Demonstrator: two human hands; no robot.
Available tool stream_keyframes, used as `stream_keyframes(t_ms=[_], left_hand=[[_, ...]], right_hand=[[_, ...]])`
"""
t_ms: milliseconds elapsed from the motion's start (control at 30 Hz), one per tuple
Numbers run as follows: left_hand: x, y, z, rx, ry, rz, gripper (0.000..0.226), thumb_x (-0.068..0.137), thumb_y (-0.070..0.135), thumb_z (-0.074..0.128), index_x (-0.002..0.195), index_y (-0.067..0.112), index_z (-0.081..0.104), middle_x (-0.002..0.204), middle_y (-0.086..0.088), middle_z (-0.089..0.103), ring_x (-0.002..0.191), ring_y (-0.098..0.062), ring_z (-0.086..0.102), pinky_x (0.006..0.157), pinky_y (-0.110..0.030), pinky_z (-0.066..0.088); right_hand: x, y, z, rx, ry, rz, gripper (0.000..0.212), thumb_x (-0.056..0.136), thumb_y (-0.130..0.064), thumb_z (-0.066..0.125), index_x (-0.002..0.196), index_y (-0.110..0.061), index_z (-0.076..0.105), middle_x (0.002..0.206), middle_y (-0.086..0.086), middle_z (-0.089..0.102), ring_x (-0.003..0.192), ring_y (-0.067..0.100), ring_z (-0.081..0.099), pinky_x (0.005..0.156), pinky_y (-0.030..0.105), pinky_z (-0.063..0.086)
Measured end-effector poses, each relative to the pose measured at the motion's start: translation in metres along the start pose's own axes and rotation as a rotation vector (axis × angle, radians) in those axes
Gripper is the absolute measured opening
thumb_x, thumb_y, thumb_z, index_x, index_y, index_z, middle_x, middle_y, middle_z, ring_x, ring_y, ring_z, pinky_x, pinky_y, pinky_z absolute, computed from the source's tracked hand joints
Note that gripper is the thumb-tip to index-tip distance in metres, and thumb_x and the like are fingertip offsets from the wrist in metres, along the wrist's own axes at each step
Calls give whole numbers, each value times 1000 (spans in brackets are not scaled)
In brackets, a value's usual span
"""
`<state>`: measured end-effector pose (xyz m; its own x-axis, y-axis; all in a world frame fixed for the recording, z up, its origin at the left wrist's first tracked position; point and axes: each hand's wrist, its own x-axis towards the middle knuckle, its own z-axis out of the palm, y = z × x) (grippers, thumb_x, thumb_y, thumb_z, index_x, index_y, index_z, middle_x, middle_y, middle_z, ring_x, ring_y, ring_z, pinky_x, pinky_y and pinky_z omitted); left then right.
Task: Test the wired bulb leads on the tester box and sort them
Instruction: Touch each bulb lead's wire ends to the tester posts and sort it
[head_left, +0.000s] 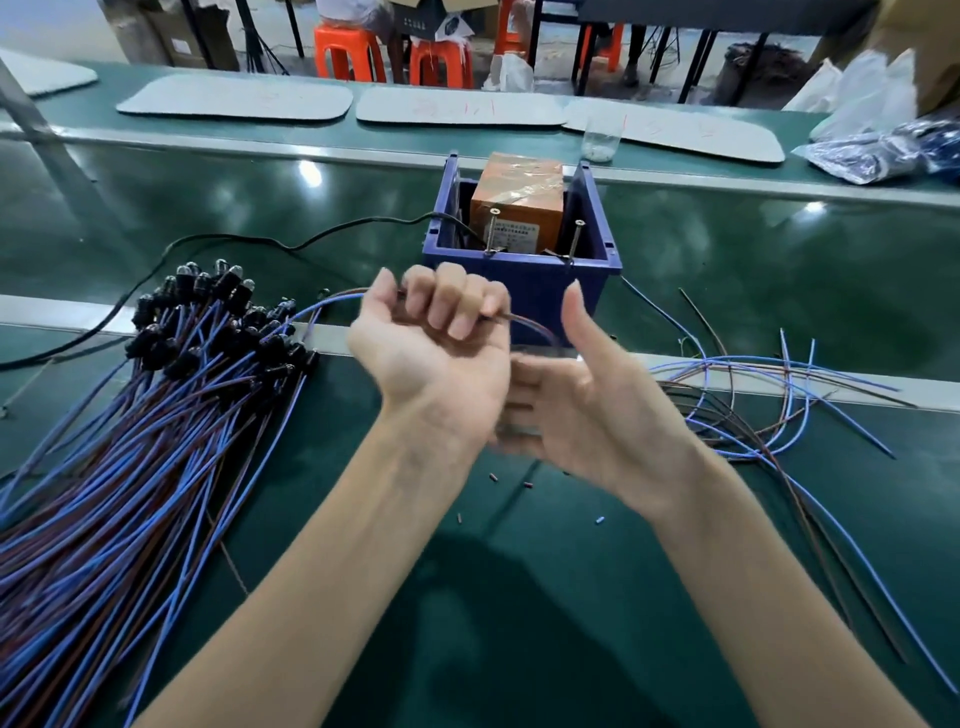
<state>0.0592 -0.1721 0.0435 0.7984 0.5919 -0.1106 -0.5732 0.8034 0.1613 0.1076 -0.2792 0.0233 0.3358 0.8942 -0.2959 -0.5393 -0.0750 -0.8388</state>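
One lead (337, 299) is gripped in the curled left hand (431, 338), just in front of the tester box (524, 270); the right hand (582, 395) is too blurred for its grip to be told. Guessing the lead's ends get touched to the screws (491, 231) next

A glossy dark green table (519, 623) with pale metal rails running across it fills the view. On its far strip three flat grey mats (234, 96) lie in a row, with faint red marks on two of them. A clear plastic cup (601, 136) stands upright at the edge of the rightmost mat. Crumpled plastic bags (872, 150) sit at far right. Beyond the table stand orange stools (349, 52) and cardboard boxes (176, 36). Tiny snipped bits (492, 477) dot the near surface
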Motion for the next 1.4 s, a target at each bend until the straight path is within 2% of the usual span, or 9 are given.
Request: stream_keyframes(t_ms=[133, 267, 467, 767, 900, 1067, 1167, 1300, 1400], left_hand=[[-4, -9, -6, 123, 37, -79, 44, 95, 27, 26, 51, 19, 25, 43, 5, 18, 35, -10, 16, 39, -22, 22], [3, -5, -8, 256, 173, -9, 42, 99, 31, 26, 60, 18, 30, 43, 5, 22, 33, -9, 19, 36, -18, 22], [17, 11, -6, 300, 283, 158, 37, 105, 25, 27, 72, 16, 41, 42, 7, 26, 31, -7, 20, 33, -18, 20], [-6, -28, -15, 848, 95, 227, 23, 103, 18, 36, 86, 16, 51, 45, 12, 28, 37, -4, 21, 36, -17, 18], [-29, -59, -27, 855, 52, 236, 20, 102, 14, 41, 84, 18, 50, 46, 16, 32, 40, -1, 24, 38, -13, 22], [-41, -69, -36, 873, 29, 176, 20, 101, 12, 41, 83, 17, 48, 50, 15, 31, 43, -1, 25, 40, -11, 24], [-42, -71, -38, 893, 10, 146, 22, 101, 9, 39, 82, 17, 47, 51, 14, 33, 44, -1, 26, 42, -11, 26], [-42, -74, -43, 960, 14, 99, 26, 101, 7, 37, 79, 18, 45, 48, 18, 40, 42, 1, 32, 43, -9, 27], [-42, -75, -45, 1015, 12, 91, 26, 101, 9, 38, 78, 19, 47, 51, 14, 45, 45, -1, 37, 46, -13, 30]], right_hand=[[3, -4, 2, 643, 271, -296, 39, 92, -40, 50, 103, -3, 53, 81, 10, 71, 71, 18, 70, 69, 33, 59], [-7, -17, -12, 880, 479, -480, 26, 99, -25, 45, 78, -10, 45, 49, -3, 34, 36, 8, 29, 44, 17, 41], [-18, -28, -27, 594, 605, -601, 43, 100, -54, 26, 78, -19, 39, 50, -6, 20, 38, 7, 14, 35, 17, 11], [-20, -28, -22, 115, 573, -620, 24, 94, -17, 53, 71, -11, 55, 52, -9, 30, 41, 2, 21, 36, 13, 19], [-17, -25, -22, 164, 582, -612, 21, 89, -10, 59, 69, -5, 65, 48, -10, 26, 39, 3, 22, 35, 13, 19], [-13, -22, -28, 69, 534, -383, 66, 98, -53, 33, 68, -11, 74, 44, -9, 23, 36, 2, 19, 33, 14, 16], [-11, -19, -24, -212, 579, -311, 77, 78, -76, 29, 77, -12, 72, 44, -9, 24, 39, 6, 17, 38, 18, 14], [-10, -13, -17, -275, 598, -360, 39, 85, -49, 61, 77, -13, 71, 46, -11, 23, 40, 5, 20, 38, 15, 21], [-9, -10, -13, -204, 597, -420, 25, 90, -28, 63, 72, -11, 67, 44, -10, 26, 40, 5, 26, 40, 13, 28]])
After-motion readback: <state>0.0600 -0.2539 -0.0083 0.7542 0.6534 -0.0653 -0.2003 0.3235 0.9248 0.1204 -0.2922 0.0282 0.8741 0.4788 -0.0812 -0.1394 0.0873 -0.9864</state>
